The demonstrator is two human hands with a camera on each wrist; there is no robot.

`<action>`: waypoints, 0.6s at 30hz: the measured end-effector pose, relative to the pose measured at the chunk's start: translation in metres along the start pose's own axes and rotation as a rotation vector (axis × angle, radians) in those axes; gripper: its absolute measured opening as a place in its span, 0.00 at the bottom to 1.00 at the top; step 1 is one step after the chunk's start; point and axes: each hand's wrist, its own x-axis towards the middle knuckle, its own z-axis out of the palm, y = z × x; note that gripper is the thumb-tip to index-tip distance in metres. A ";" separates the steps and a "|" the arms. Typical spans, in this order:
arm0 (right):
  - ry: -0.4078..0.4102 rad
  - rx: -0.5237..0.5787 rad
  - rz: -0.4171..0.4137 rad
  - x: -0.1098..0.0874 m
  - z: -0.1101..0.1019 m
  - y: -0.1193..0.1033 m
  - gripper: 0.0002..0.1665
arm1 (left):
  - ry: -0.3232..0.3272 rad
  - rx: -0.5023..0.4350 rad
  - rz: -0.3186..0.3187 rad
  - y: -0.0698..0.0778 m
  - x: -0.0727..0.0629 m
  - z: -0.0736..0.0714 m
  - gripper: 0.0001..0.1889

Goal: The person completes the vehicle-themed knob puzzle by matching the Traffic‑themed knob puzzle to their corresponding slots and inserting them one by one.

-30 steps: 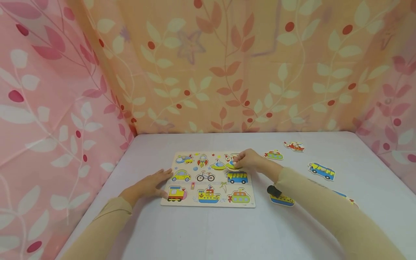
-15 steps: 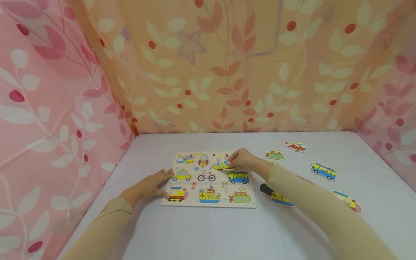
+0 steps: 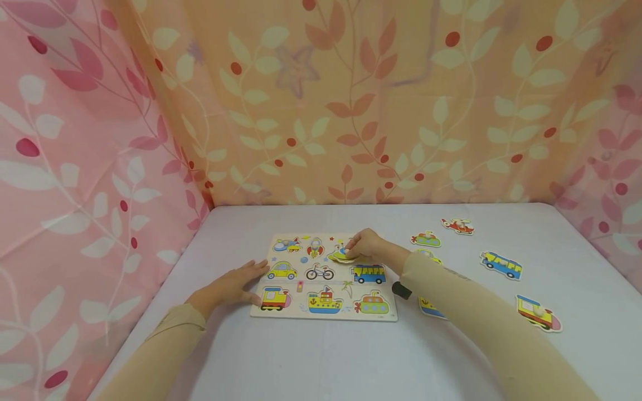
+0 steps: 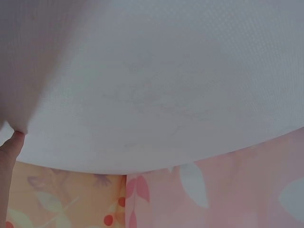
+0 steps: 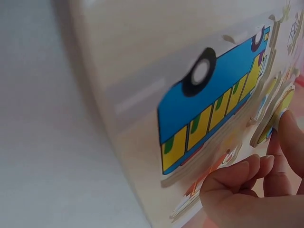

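A wooden puzzle board (image 3: 326, 327) printed with vehicles lies on the table. My right hand (image 3: 370, 245) pinches a yellow-and-blue flying saucer puzzle piece (image 3: 341, 256) by its knob, over the saucer recess in the top row. In the right wrist view, thumb and finger hold the saucer piece (image 5: 276, 114) close to the board, beyond the bus recess (image 5: 209, 114). My left hand (image 3: 236, 284) rests with spread fingers at the board's left edge. Airplane (image 3: 287, 245) and rocket (image 3: 315, 248) pieces with knobs sit in their recesses.
Loose pieces lie to the right: a helicopter (image 3: 458, 225), a submarine (image 3: 426, 239), a bus (image 3: 500, 265) and a train (image 3: 539, 313). A car (image 3: 429, 255) and a ship (image 3: 431, 308) are partly hidden by the right sleeve. Patterned curtains (image 3: 321, 111) border the table.
My right hand has moved left with the saucer piece, from near the helicopter recess to over the saucer recess. My left hand keeps its place at the board's edge.
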 end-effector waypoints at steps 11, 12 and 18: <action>0.030 -0.041 0.040 0.008 0.007 -0.003 0.07 | -0.012 -0.006 -0.013 -0.003 0.001 0.003 0.50; 0.025 -0.031 0.043 0.008 0.007 -0.003 0.07 | -0.011 -0.003 -0.010 -0.002 0.002 0.003 0.50; 0.025 -0.003 0.061 0.009 0.010 -0.005 0.06 | -0.004 -0.001 -0.024 -0.001 0.002 0.002 0.50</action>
